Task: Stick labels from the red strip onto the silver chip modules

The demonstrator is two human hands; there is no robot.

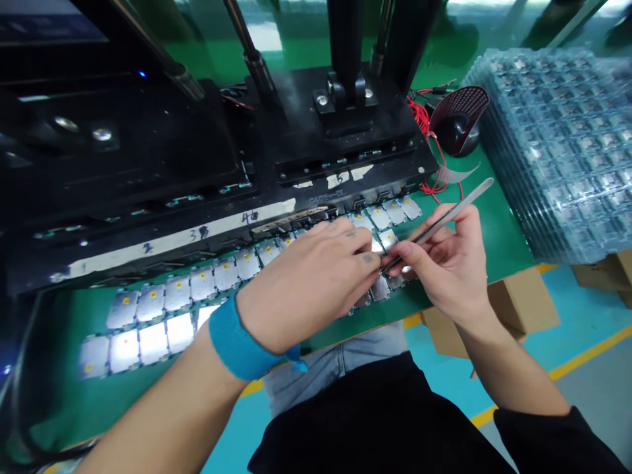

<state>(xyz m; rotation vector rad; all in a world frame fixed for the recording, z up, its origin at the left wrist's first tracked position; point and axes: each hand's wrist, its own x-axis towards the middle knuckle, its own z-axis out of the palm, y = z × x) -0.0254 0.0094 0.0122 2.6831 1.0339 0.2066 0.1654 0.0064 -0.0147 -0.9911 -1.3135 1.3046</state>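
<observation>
Head view: right hand (439, 263) closed around stainless tweezers (447, 216), thumb and fingers pinching the shank, the long axis slanting from upper right down to the left, tips among the rows of metal-lidded chip modules (380, 217) on the green bench mat (474, 243), just below the black test fixture (148, 164). Left hand (306, 283), with a blue wristband (237, 342), curled over the same rows from the left, fingertips just beside the tweezer tips, no telling whether pinching a module or only resting there. Stacked clear blister trays (557, 151) off to the right, well apart from both hands.
</observation>
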